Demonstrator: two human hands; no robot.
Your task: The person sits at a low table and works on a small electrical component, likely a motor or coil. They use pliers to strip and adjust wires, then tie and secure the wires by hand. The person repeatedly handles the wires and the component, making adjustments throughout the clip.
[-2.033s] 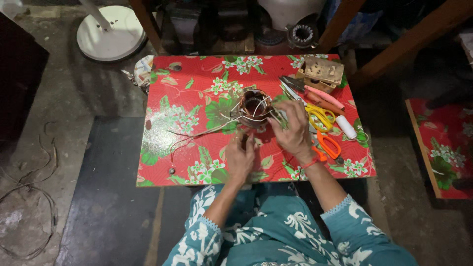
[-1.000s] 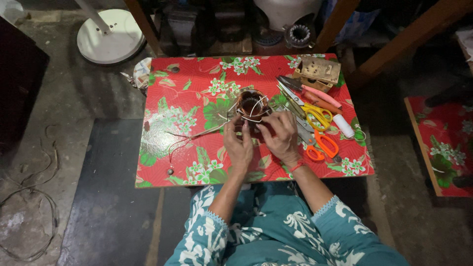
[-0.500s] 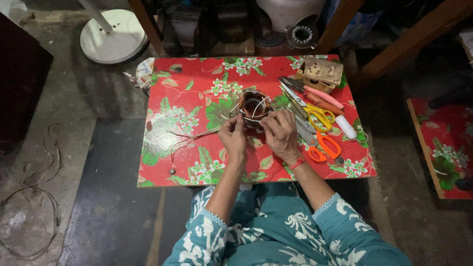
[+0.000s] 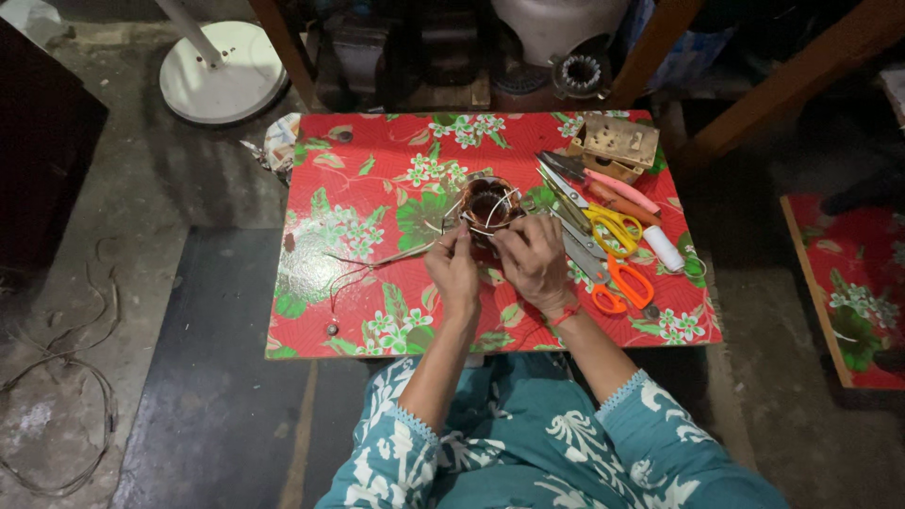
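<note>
The low table (image 4: 377, 188), covered in glossy red floral oilcloth, serves as landmark. At its centre sits a small round copper-wound motor coil (image 4: 488, 205), dark brown, with pale thin wires looping off it. The right hand (image 4: 535, 262) is cupped against the coil's near side; the left hand (image 4: 453, 269) is pinched shut on a thin wire lead (image 4: 377, 259) that trails left across the cloth. The lead is best kept taut and the coil braced. Right of the coil lie orange-handled scissors (image 4: 617, 283), yellow-handled scissors (image 4: 613, 224) and a white spool (image 4: 664, 248).
</note>
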